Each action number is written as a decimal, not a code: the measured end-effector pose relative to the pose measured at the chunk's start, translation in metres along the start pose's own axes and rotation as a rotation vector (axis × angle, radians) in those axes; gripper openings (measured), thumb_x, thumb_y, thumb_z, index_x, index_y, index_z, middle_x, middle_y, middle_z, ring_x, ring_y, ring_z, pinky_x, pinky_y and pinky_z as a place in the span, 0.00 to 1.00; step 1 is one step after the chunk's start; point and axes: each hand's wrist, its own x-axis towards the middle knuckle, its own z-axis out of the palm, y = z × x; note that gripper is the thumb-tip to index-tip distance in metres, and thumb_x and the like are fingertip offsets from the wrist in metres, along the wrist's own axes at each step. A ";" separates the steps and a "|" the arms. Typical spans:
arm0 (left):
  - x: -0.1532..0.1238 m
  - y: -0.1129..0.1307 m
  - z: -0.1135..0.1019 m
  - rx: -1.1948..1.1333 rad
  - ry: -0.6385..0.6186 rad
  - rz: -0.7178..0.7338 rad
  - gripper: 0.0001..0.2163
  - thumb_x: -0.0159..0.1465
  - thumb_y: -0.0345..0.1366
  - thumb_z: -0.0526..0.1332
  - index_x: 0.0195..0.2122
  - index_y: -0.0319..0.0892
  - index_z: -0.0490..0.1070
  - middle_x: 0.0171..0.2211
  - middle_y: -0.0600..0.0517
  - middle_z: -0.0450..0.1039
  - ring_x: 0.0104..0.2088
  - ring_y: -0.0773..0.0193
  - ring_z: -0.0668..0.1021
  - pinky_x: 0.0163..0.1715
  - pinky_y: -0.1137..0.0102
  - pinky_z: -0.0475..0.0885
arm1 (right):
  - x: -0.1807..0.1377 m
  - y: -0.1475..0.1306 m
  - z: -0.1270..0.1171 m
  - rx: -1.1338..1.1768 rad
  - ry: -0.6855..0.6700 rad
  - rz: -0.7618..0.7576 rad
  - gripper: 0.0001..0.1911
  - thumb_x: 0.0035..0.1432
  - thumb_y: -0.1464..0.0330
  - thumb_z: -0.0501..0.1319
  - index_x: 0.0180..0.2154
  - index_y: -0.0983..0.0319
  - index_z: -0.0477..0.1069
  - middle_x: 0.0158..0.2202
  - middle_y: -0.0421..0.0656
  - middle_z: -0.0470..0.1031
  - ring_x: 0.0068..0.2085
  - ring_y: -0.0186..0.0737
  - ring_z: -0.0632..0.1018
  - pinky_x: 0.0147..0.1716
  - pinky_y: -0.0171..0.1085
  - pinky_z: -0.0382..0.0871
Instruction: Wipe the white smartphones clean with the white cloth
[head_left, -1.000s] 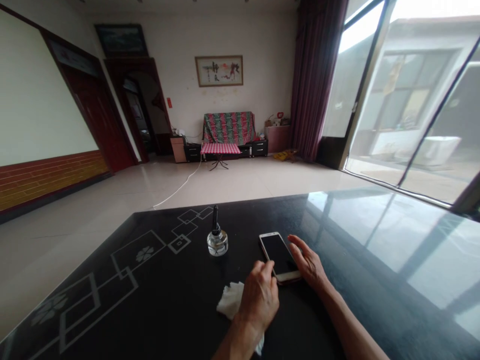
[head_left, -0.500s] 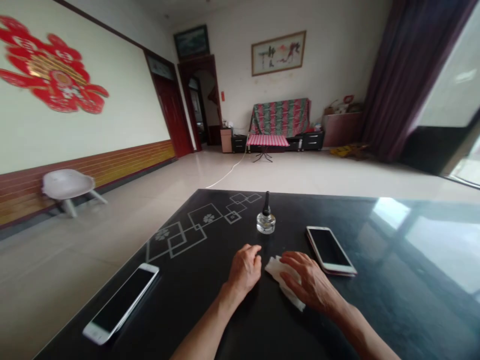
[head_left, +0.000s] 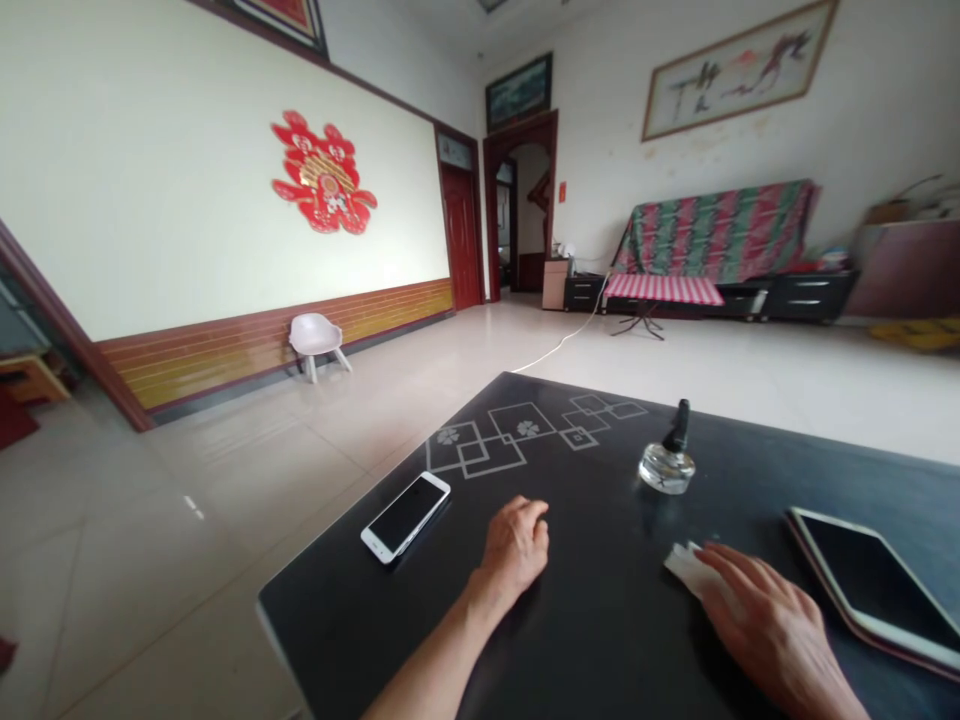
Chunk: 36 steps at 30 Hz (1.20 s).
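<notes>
the right hand (head_left: 772, 620) lies palm down over the tissue (head_left: 682, 564) on the table (head_left: 585, 640), and whether it grips it i cannot tell. apart from it, the left hand (head_left: 516, 542) is loosely curled, palm side hidden, between one phone (head_left: 406, 517) and the bottle (head_left: 667, 469), while the other phone (head_left: 877, 575) lies screen up just beside the right hand.

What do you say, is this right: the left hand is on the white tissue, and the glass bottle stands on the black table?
Not quite: the head view shows the right hand on the white tissue, not the left hand. The glass bottle does stand on the black table.
</notes>
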 end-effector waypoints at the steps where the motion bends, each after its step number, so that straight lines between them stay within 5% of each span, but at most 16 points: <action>1: -0.003 -0.011 -0.011 0.024 0.027 -0.036 0.13 0.61 0.29 0.55 0.45 0.41 0.73 0.39 0.48 0.75 0.40 0.60 0.76 0.45 0.67 0.72 | 0.006 -0.009 -0.004 0.024 0.022 -0.015 0.19 0.54 0.58 0.51 0.43 0.57 0.72 0.45 0.49 0.75 0.46 0.57 0.75 0.40 0.54 0.68; 7: -0.028 -0.067 -0.081 0.262 0.175 -0.270 0.19 0.59 0.31 0.57 0.53 0.41 0.67 0.52 0.43 0.67 0.53 0.52 0.67 0.55 0.58 0.60 | 0.056 -0.110 0.016 0.449 -0.116 -0.104 0.16 0.57 0.65 0.53 0.47 0.60 0.69 0.48 0.49 0.74 0.48 0.47 0.75 0.49 0.47 0.68; 12: -0.048 -0.099 -0.122 0.443 -0.054 -0.615 0.36 0.51 0.40 0.64 0.61 0.41 0.56 0.62 0.41 0.54 0.60 0.46 0.60 0.55 0.57 0.58 | 0.090 -0.218 0.070 0.716 -0.288 -0.054 0.19 0.55 0.72 0.50 0.48 0.62 0.68 0.48 0.47 0.74 0.50 0.42 0.75 0.52 0.41 0.68; 17: -0.064 -0.119 -0.134 0.356 -0.191 -0.674 0.38 0.49 0.37 0.64 0.62 0.39 0.53 0.63 0.39 0.53 0.60 0.46 0.61 0.54 0.61 0.59 | 0.110 -0.278 0.106 0.731 -0.355 -0.020 0.25 0.49 0.77 0.52 0.51 0.62 0.66 0.50 0.47 0.73 0.52 0.42 0.73 0.53 0.40 0.65; 30: -0.064 -0.111 -0.143 0.319 -0.121 -0.581 0.34 0.49 0.30 0.61 0.60 0.37 0.58 0.49 0.43 0.66 0.51 0.54 0.69 0.50 0.69 0.63 | 0.124 -0.297 0.112 0.734 -0.430 0.113 0.23 0.47 0.77 0.53 0.47 0.59 0.69 0.44 0.45 0.77 0.48 0.45 0.75 0.50 0.44 0.64; 36: -0.051 -0.072 -0.131 0.280 -0.100 -0.463 0.34 0.49 0.30 0.61 0.60 0.40 0.59 0.50 0.45 0.66 0.50 0.55 0.69 0.50 0.68 0.63 | 0.117 -0.252 0.094 0.742 -0.352 0.190 0.23 0.47 0.79 0.52 0.46 0.59 0.69 0.43 0.42 0.78 0.45 0.39 0.77 0.45 0.36 0.69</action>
